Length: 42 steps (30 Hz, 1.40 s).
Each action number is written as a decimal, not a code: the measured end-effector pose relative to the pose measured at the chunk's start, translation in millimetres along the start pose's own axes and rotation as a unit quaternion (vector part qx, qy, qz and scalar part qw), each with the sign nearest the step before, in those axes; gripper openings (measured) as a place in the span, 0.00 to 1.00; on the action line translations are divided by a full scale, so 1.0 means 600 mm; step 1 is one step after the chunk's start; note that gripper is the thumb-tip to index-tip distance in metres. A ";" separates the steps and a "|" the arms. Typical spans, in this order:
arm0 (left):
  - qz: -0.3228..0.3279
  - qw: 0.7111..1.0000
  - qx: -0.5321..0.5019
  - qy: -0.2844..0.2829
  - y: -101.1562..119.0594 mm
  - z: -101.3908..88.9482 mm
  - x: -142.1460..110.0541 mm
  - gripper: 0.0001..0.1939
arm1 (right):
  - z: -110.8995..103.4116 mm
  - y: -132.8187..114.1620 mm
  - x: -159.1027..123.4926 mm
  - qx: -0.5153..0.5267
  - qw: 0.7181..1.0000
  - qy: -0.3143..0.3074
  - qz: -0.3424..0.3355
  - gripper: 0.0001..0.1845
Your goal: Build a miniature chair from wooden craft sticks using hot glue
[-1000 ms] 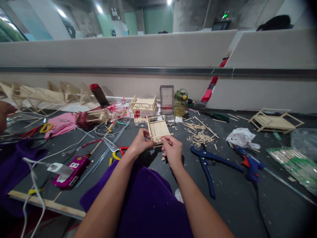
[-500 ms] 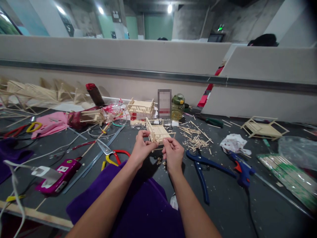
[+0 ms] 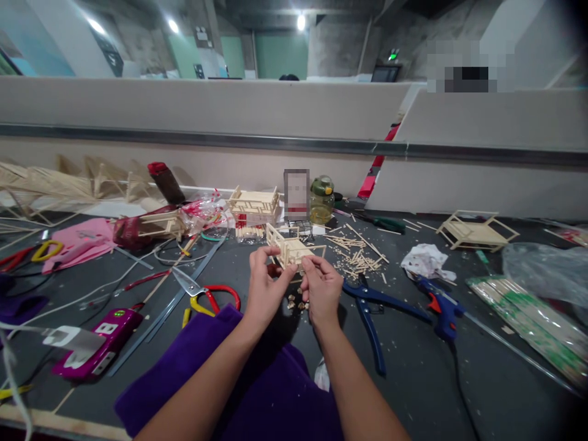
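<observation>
Grey tabletop [image 3: 413,380], stick model [image 3: 294,250] in hands [image 3: 266,288] [image 3: 324,291], pale partition [image 3: 206,101], lit concrete room [image 3: 333,49]

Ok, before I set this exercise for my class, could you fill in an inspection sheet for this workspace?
Surface: dark tabletop, strewn with small wood bits.
Job's things: a small stick model between the hands; loose sticks beyond the right hand.
Clutter: scissors lying open; blue cutter; glue gun beside crumpled tissue; packaged sticks at right.
Hands: left hand grips the model; right hand has its fingertips at the near edge, exact grip unclear.
Cables: black cord from the glue gun; white cable near the magenta socket block.
Surroundings: pale partition behind; green-lidded bottle standing before it.
</observation>
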<state>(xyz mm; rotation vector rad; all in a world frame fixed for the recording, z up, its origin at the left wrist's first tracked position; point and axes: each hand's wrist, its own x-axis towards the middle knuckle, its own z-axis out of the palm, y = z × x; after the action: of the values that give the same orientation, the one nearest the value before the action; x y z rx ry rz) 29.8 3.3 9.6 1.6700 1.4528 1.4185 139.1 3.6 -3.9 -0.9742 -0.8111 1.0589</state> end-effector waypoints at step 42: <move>-0.134 0.980 -0.148 -0.016 0.003 -0.005 0.009 0.21 | 0.004 -0.005 -0.005 -0.011 0.999 -0.031 0.013 0.13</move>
<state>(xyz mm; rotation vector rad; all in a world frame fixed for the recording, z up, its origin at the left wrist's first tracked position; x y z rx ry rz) 27.1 7.2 14.2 1.2585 1.3163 1.3713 137.1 1.0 -0.1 -0.9772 -0.8651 1.1091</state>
